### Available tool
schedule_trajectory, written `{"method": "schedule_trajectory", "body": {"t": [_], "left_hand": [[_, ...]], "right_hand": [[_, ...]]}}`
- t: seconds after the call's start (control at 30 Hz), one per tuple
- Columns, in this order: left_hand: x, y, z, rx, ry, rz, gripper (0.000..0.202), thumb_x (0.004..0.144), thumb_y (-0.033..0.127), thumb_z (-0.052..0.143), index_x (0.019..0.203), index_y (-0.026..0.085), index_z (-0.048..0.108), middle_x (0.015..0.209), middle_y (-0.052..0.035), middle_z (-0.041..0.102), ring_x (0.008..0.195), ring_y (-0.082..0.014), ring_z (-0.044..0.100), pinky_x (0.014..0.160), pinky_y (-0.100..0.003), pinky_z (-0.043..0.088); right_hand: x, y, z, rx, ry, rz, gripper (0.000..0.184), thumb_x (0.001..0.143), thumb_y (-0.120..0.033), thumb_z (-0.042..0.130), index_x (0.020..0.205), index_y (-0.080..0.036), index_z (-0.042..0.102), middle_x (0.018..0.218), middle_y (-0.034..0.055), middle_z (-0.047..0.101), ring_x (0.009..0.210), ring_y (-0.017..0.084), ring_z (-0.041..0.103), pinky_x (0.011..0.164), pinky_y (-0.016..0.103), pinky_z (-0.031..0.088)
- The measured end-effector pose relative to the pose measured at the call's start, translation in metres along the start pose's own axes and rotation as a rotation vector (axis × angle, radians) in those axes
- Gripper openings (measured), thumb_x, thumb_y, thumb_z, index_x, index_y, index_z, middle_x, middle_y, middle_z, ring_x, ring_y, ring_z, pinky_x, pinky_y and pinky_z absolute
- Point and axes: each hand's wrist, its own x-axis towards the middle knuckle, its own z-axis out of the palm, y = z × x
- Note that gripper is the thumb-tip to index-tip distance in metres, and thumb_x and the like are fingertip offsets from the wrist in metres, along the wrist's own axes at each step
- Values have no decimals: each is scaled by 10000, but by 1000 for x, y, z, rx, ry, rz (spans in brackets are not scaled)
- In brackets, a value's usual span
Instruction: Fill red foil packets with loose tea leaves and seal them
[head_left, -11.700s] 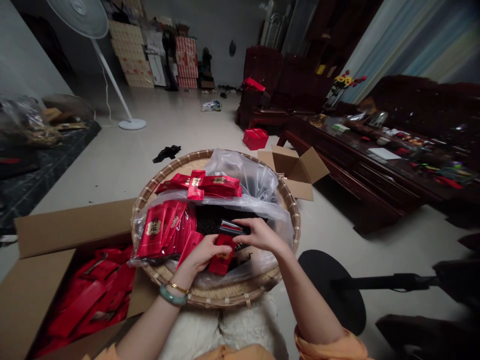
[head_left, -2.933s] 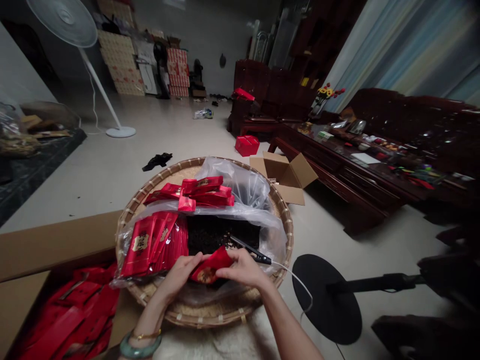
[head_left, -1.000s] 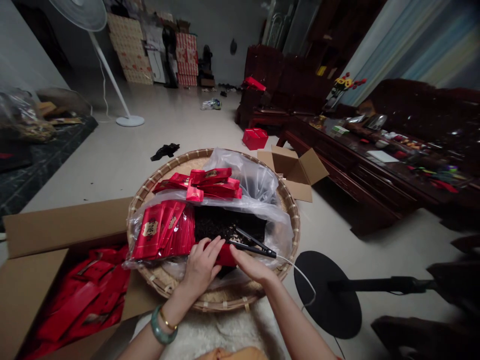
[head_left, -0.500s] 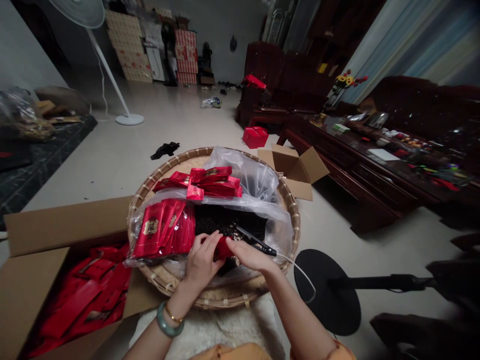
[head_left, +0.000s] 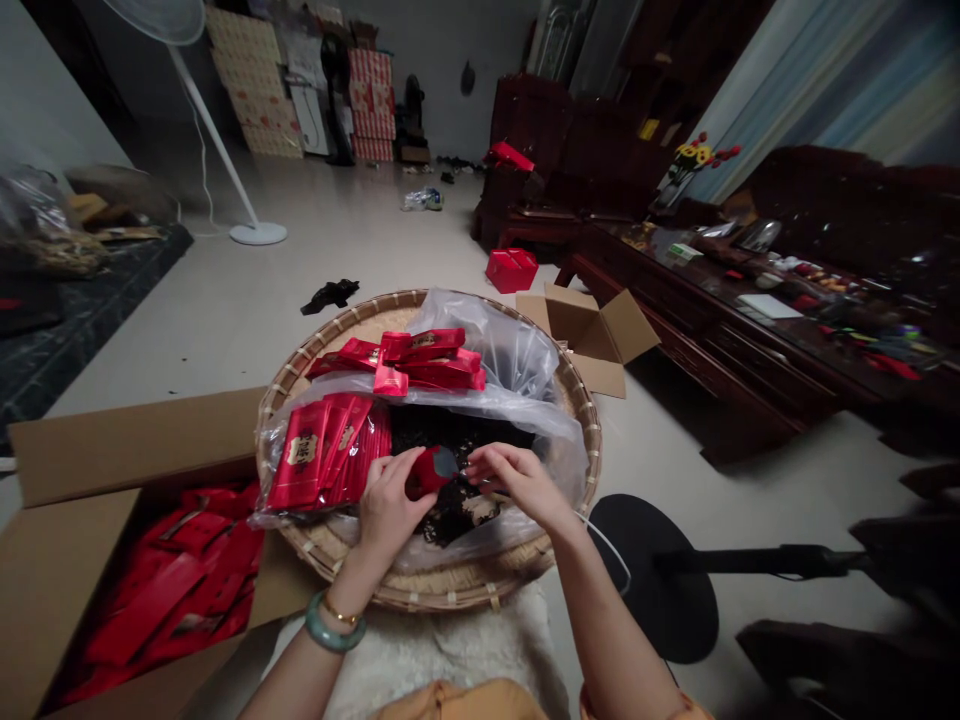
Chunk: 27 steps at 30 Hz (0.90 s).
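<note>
My left hand (head_left: pixel 390 495) is closed around a small red pouch (head_left: pixel 426 474), whose end toward the right shows a grey patch. My right hand (head_left: pixel 517 482) is just right of that end, its fingertips bent together; whatever they may hold is too small to make out. Beneath both hands lies a heap of dark, dry leaf-like bits (head_left: pixel 450 520) on clear plastic (head_left: pixel 559 430) in a round woven bamboo tray (head_left: pixel 593 430). Flat red printed packets (head_left: pixel 304 450) lie fanned on the left, and several filled-looking red packets (head_left: pixel 431 350) are piled at the back.
Left of the tray stands an open carton (head_left: pixel 67 570) full of red packets. Another open carton (head_left: pixel 607 335) sits behind right. A black round stand base (head_left: pixel 652 600) is on the right, with a white cable (head_left: pixel 619 555) beside it. A low dark wooden table (head_left: pixel 675 340) stands farther right.
My right hand has lifted off the red pouch and moved slightly right and up. The pouch has turned to show its grey end. The black tool with the white cable is now out of sight.
</note>
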Motion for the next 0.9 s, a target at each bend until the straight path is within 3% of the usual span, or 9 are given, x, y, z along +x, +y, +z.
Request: {"method": "schedule_trajectory", "body": {"t": [0.1,0.2,0.3,0.43,0.57,0.7,0.8,0.9], "left_hand": [[4,-3,-2,-25,51,-41,448,707,265,701,1131,167,595,1037,-79,677,935,-245,553,851,-376,482],[7,-7,-2,-20,101,-74,447,715,328,695,1120,164,600,1016,-89,674,933,-249,563,842,-377,487],[9,-12,-2,-26,147,-141,482,700,380,696,1115,153,600,971,-95,673,902,-250,588,799,-369,504],[12,-16,-7,-36,171,-221,493,689,429,687,1087,149,608,928,-89,666,828,-233,613,732,-350,519],[14,-19,-13,-27,207,-261,511,679,467,678,1077,156,607,872,-69,651,753,-211,611,706,-346,522],[13,-21,-12,-25,205,-294,555,661,492,677,1081,136,604,859,-78,643,733,-213,611,691,-352,527],[12,-21,-7,-51,193,-329,615,660,488,677,1140,119,569,885,-96,652,719,-221,627,667,-357,533],[12,-19,-6,-103,193,-349,720,688,443,679,1292,132,440,1048,-146,643,840,-249,651,672,-353,540]], "right_hand": [[-4,16,13,-436,-9,75,261,842,-334,535,1032,-171,608,883,67,677,810,204,647,746,320,478],[-9,28,39,-794,-94,162,571,715,-213,679,1246,-130,488,1104,162,616,986,288,617,814,357,463],[-6,34,65,-934,-113,192,816,687,-129,679,1408,-127,297,1201,219,538,1029,329,601,824,390,468],[11,37,86,-893,-93,124,952,659,-7,619,1466,-199,150,1274,216,455,995,325,620,797,399,486],[35,34,87,-773,-42,16,909,711,-54,611,1460,-259,139,1282,156,425,1012,279,608,835,398,483],[53,32,85,-858,81,-76,932,680,-277,747,1441,-227,212,1380,207,344,1225,355,415,940,501,404],[59,34,91,-973,40,-80,1089,516,-425,842,1419,-229,265,1494,228,172,1308,441,254,969,597,321],[56,35,101,-1024,-7,-71,1034,528,-406,841,1394,-217,309,1481,234,203,1272,436,307,942,592,351]]}}
